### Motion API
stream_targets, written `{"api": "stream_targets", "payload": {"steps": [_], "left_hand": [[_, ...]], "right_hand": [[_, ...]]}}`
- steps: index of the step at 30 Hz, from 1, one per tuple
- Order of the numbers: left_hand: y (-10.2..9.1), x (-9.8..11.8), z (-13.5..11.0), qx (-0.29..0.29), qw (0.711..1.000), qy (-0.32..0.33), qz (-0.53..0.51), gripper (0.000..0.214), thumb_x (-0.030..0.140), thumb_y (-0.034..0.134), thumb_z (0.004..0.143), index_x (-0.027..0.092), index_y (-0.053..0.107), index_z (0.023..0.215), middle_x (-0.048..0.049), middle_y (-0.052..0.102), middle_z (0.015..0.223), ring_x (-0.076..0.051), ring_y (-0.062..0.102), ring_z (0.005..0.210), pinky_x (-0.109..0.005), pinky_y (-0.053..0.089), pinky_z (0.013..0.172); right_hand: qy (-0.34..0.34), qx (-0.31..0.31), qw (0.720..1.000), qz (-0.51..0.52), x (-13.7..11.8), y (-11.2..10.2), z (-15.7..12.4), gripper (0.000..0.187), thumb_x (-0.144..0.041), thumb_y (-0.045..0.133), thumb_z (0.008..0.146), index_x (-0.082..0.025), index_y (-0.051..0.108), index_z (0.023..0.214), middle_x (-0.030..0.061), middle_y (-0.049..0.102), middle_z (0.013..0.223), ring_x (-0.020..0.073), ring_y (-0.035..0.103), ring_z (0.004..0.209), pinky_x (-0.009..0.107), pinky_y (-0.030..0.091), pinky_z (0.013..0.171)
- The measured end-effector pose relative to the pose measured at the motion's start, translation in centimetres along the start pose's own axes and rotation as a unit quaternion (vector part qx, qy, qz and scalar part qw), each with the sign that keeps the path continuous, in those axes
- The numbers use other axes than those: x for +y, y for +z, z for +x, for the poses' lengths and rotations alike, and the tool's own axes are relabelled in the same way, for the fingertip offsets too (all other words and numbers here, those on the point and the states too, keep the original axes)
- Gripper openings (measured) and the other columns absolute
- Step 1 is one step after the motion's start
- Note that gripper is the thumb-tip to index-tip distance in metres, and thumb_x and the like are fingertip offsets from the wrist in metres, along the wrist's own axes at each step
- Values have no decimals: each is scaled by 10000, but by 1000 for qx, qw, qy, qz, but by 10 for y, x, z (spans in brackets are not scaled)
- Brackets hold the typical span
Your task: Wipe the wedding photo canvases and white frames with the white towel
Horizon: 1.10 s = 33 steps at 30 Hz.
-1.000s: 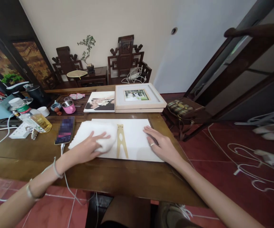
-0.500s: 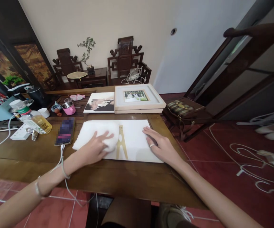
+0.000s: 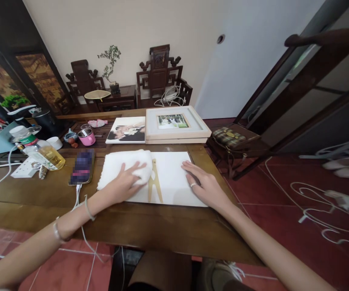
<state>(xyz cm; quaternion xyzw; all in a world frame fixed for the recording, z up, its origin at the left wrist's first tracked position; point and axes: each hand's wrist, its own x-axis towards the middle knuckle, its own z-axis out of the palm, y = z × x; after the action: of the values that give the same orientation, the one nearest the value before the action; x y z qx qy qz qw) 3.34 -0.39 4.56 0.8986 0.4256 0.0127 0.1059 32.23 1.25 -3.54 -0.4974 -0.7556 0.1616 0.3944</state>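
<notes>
A white board lies flat on the wooden table, with a tan wooden stand piece resting on it. My left hand lies flat with fingers spread on a white cloth, pressing it against the board's left part. Resting flat at the board's right edge, my right hand has its fingers stretched out and wears a ring. Neither hand grips anything.
Behind the board lie a framed photo and a photo print. At left are a phone with a cable, an oil bottle, a pink cup and a power strip. Cables lie on the red floor at right.
My left hand has slid the cloth away from me and slightly right across the board. The right hand has stayed in place.
</notes>
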Motion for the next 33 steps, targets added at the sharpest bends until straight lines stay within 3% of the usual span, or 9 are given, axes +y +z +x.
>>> {"api": "stream_targets", "payload": {"steps": [4,7,12,16,20,25,29,33], "left_hand": [[7,-9,42,49,999,-22,-5,324,304,365,1007,138,637,1065,-100,251,1558,-309,156,1456,-661,155,1109],[9,-3,50,43,999,-19,2,309,288,381,1001,134,620,1121,-105,266,1552,-318,155,1455,-678,161,1098],[10,31,13,-1,999,20,36,245,135,448,928,165,678,1010,-94,248,1562,-345,142,1453,-697,163,1089],[13,60,-27,-14,996,67,50,213,139,505,886,175,715,901,-89,244,1565,-381,147,1443,-678,162,1108],[13,63,-34,-24,995,83,48,205,162,513,892,187,704,961,-81,278,1554,-359,184,1440,-633,191,1128],[-1,31,10,-16,998,46,37,246,190,424,956,186,668,984,-116,374,1503,-342,266,1418,-626,301,1066],[-17,2,59,23,1000,16,6,307,309,380,993,165,649,1029,-123,630,1225,-299,548,1193,-450,436,987],[-22,-3,93,15,1000,-5,16,324,345,411,977,130,649,1026,-136,671,1080,-293,608,1051,-399,469,912]], "right_hand": [[-3,-6,1000,-12,-1,-1,0,376,-244,460,881,-145,656,1187,139,608,1316,275,513,1288,508,387,1108],[-3,-7,1000,-11,0,-1,0,378,-239,461,882,-145,652,1193,140,603,1322,273,509,1291,509,384,1109],[-3,-5,1000,-7,0,-1,0,370,-229,473,876,-170,657,1190,120,604,1325,265,511,1291,505,381,1112],[1,1,1000,0,-1,-1,1,368,-226,479,871,-183,661,1189,108,608,1322,263,514,1288,499,391,1106],[0,1,1000,0,-1,0,1,369,-221,484,866,-188,662,1187,105,612,1318,265,517,1286,502,392,1105],[-5,-7,1000,-13,0,-1,1,381,-233,453,883,-145,651,1197,145,600,1324,267,511,1291,506,396,1099],[-1,-7,1000,-6,0,-1,0,375,-227,469,874,-165,655,1194,130,600,1327,272,510,1291,515,386,1105],[0,-2,1000,0,0,-1,0,369,-220,486,863,-190,661,1186,110,608,1322,273,513,1288,514,383,1108]]}}
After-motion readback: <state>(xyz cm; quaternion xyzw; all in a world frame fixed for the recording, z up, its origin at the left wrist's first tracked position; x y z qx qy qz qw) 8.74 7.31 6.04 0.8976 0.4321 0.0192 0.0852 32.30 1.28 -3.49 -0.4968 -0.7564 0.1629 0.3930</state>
